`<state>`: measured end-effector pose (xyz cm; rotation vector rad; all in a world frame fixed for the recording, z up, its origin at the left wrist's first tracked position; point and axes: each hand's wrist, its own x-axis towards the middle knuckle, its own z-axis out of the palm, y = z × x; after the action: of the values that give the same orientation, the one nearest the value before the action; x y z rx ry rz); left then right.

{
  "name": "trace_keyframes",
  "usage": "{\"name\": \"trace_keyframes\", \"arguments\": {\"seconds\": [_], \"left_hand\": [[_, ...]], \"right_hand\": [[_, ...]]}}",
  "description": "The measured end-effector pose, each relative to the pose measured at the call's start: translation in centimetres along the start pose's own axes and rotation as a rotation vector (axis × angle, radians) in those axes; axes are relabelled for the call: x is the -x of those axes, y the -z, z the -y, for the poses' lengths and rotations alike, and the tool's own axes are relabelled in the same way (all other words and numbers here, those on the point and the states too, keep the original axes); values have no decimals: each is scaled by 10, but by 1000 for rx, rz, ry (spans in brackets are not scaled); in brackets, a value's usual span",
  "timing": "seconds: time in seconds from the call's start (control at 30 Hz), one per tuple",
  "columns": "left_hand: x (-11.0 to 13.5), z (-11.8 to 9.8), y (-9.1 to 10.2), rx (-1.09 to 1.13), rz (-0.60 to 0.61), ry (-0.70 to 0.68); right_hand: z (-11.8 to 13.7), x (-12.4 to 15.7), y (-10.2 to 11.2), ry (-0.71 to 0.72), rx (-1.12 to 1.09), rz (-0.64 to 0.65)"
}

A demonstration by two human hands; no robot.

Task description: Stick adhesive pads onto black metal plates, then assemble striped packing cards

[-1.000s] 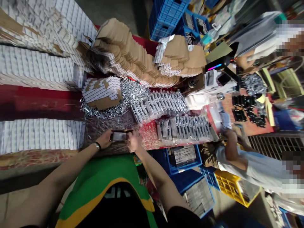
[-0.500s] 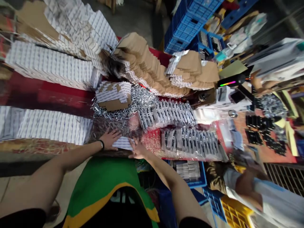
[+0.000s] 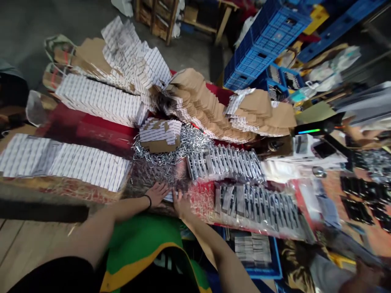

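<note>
My left hand [image 3: 157, 194], with a dark band at the wrist, lies flat with fingers stretched out at the table's near edge. Beside it my right hand [image 3: 182, 203] rests with its fingers slightly apart. Between them shows a strip of a white card with dark lines [image 3: 168, 197]; both hands touch or nearly touch its ends, and the rest is covered. Just beyond lies a heap of small shiny metal pins [image 3: 195, 138], with a stack of lined white and brown cards [image 3: 160, 136] sitting in it.
Rows of white lined cards [image 3: 88, 165] stand at left. Piles of brown cards [image 3: 198, 97] lie at the back. To the right are rows of plastic-wrapped metal parts [image 3: 226, 160]. Blue crates [image 3: 259, 44] are stacked behind. Another person's arm [image 3: 363, 276] appears at lower right, blurred.
My hands have come closer together, and less of the card shows between them. The whole view has shifted, so the table things appear lower and further right.
</note>
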<state>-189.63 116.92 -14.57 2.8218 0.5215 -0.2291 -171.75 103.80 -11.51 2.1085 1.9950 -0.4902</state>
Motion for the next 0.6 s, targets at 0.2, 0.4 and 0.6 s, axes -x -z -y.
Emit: {"name": "trace_keyframes", "arguments": {"seconds": [0.2,0.4,0.6], "left_hand": [[-4,-13,33,205,109,152],[145,74,79,383,-267,685],[299,235,110,230,-473,1287]], "right_hand": [[-3,-62,69,-89,-83,-110],[31,-208,181,-234,-117,-473],[26,-257,212,-379,-154,-287]]}}
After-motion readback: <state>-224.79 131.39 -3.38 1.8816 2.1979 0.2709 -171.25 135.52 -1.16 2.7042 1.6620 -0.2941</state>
